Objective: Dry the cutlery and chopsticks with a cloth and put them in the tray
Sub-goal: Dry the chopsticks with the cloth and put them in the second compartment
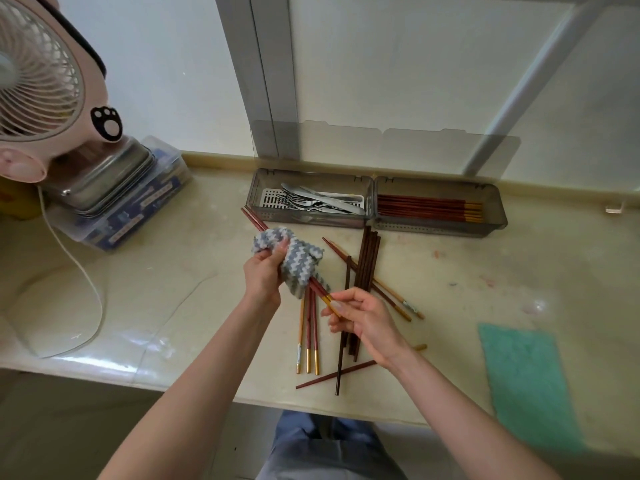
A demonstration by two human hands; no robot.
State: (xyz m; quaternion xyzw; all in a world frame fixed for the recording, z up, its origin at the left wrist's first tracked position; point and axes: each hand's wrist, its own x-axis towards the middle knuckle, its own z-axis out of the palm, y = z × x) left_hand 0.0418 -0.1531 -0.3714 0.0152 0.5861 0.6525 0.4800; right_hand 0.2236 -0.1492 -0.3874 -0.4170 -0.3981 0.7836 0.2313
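My left hand [264,276] grips a grey-and-white zigzag cloth [298,261] wrapped around red chopsticks [254,220] whose tips stick out up-left. My right hand [363,323] pinches the gold ends of those chopsticks. Several loose chopsticks [363,265], dark brown and red with gold ends, lie scattered on the counter under and between my hands. At the back stands a grey two-part tray [374,188]: forks and knives [318,200] in the left compartment, red chopsticks [429,207] in the right.
A pink fan [41,84] with a white cord stands at the left, beside a steel lidded box [104,181] on a blue-printed plastic box. A green cloth [526,382] lies at the right near the counter's front edge.
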